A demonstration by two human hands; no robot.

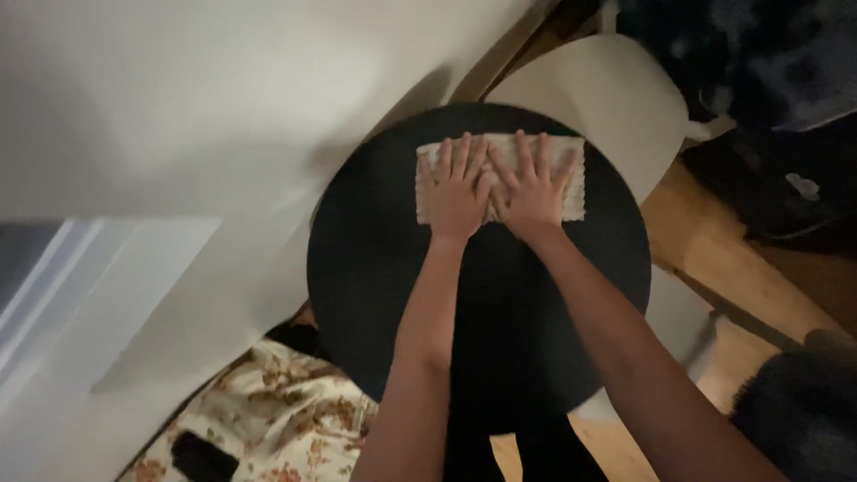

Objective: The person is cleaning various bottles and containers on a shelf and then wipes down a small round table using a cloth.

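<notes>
Round black table (375,268), seen from above: a pale folded cloth (571,178) with scalloped edges lies flat on its far part, near the rim. Left hand (455,192) and right hand (531,187) both rest palm-down on the cloth, side by side and touching, fingers spread flat and gripping nothing. Beyond the table's far rim stands a white chair (616,98); a floral fabric (286,419) lies below its near-left edge.

I see a pale, folded rectangular cloth (571,178) with scalloped edges lying flat near the far edge of the round black table (375,259), its middle covered.
</notes>
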